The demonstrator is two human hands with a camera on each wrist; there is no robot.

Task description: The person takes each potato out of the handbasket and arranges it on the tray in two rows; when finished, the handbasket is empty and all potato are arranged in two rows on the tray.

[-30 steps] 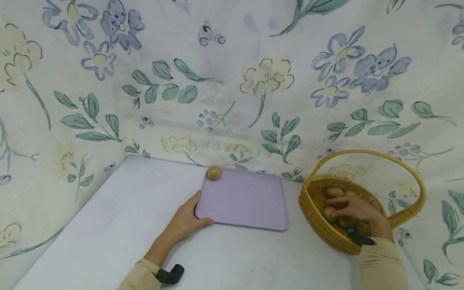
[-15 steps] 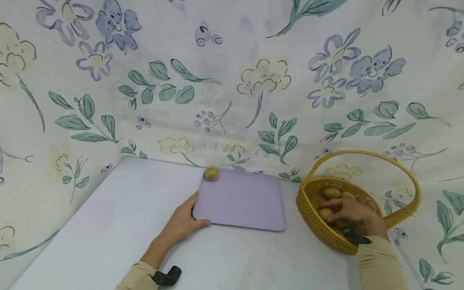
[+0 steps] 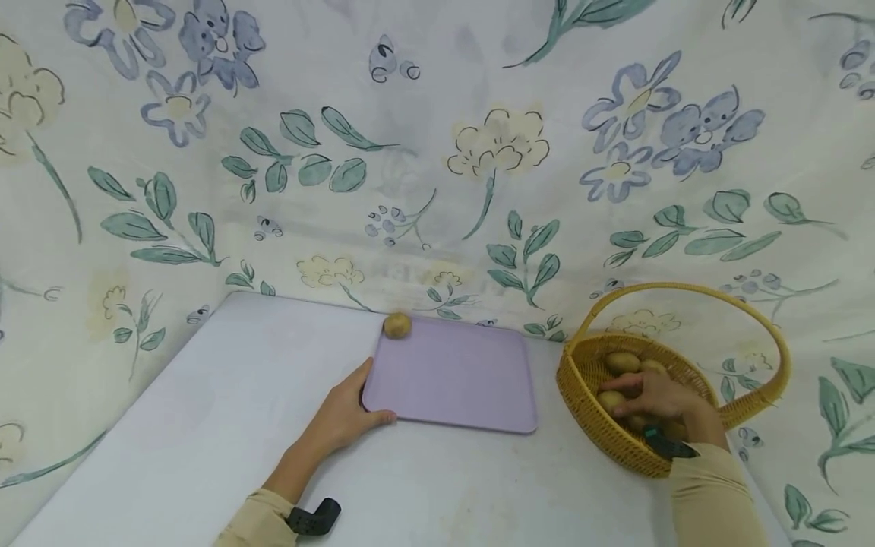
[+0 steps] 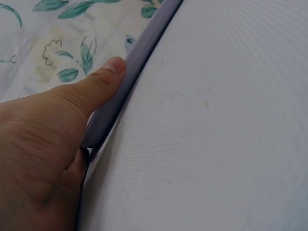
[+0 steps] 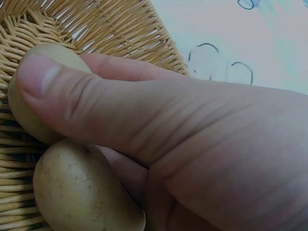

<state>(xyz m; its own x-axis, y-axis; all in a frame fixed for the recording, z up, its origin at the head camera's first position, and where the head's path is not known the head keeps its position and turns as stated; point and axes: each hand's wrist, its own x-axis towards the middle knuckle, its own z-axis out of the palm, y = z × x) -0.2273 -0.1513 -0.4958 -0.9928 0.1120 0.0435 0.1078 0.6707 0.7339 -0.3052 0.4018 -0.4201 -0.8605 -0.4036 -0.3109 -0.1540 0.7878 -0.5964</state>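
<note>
At the lilac tray's (image 3: 451, 380) near left corner, my left hand (image 3: 342, 416) grips the rim. The left wrist view shows its thumb lying along the tray edge (image 4: 139, 60). One potato (image 3: 397, 326) rests in the tray's far left corner. Inside the wicker basket (image 3: 608, 437), my right hand (image 3: 659, 399) holds a potato (image 3: 610, 401) between thumb and fingers. In the right wrist view the thumb presses on that potato (image 5: 29, 113), and the fingers are partly hidden behind it. Another potato (image 5: 84, 187) lies right beside it, under the hand.
More potatoes (image 3: 623, 362) lie in the basket, whose tall handle (image 3: 683, 286) arches over it. The basket stands right of the tray on the white table (image 3: 478, 486). A flowered cloth (image 3: 410, 167) hangs behind.
My right hand's thumb and fingers have settled around the potato in the basket. My left hand stays on the tray corner. The head view has shifted slightly.
</note>
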